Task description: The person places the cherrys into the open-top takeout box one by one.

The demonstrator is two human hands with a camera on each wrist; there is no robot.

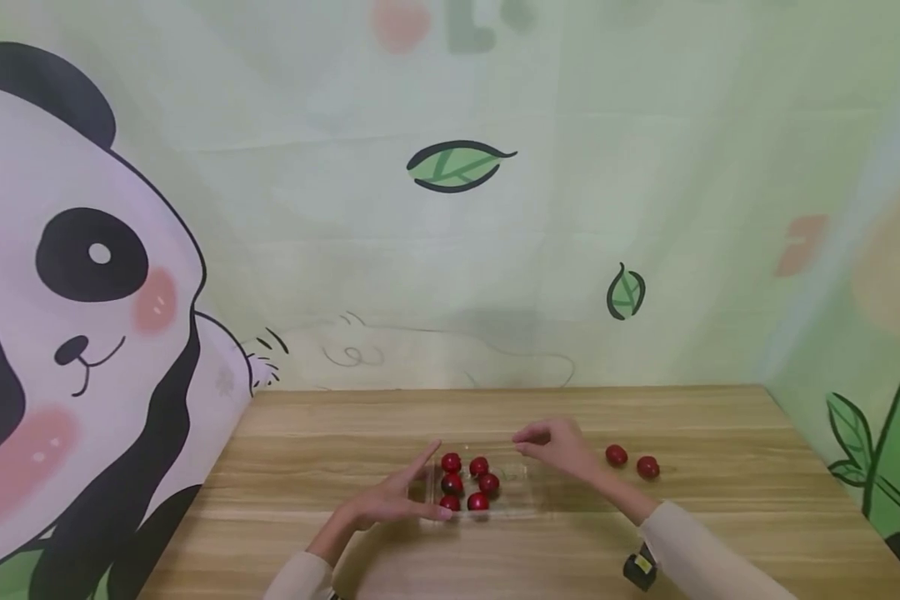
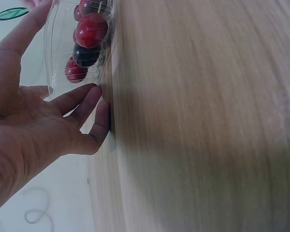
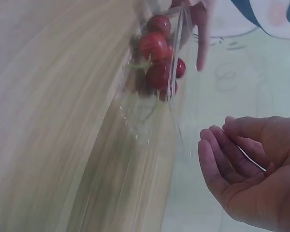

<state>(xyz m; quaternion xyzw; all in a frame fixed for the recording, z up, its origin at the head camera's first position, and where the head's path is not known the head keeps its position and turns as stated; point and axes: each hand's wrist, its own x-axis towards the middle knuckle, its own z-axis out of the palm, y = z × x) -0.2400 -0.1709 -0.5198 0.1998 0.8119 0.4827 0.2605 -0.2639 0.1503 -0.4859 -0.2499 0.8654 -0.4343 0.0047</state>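
Observation:
A clear plastic box (image 1: 521,497) sits on the table with several dark red cherries (image 1: 478,501) in its left part. My left hand (image 1: 386,502) holds the box's left end, thumb along the near side and a finger reaching to the far side. In the left wrist view, other fingers of the left hand (image 2: 43,116) lie by the end wall, near the tabletop. Above the far right corner of the box is my right hand (image 1: 562,448), fingers loosely bent, nothing seen between them. The right wrist view shows the right hand (image 3: 251,166) apart from the box.
Two loose cherries (image 1: 632,462) lie on the wooden table (image 1: 330,417), right of the right hand. A small black object with a yellow label (image 1: 640,568) is beside the right sleeve. Behind the table hangs a pale green backdrop (image 1: 307,208) with a panda print.

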